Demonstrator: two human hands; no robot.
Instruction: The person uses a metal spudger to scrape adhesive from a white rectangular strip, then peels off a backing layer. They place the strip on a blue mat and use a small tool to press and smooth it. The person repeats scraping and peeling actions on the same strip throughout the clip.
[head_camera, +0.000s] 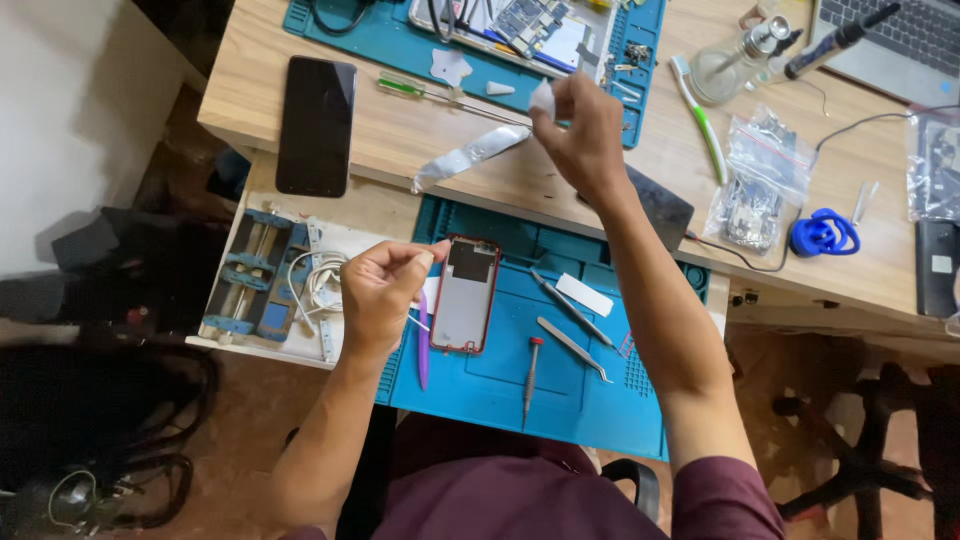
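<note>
Desk (420, 135) — blue mat (560, 390), brown floor (250, 420)

Our right hand (585, 125) covers most of the small white piece (542, 97) pinched in its fingers, so we cannot tell what it is. What our left hand (385, 290) grips is too thin to make out. The top edge crops the opened phone (530, 25) on the upper teal mat (400, 40); the laptop (900, 40) is cut at the top right corner.
</note>
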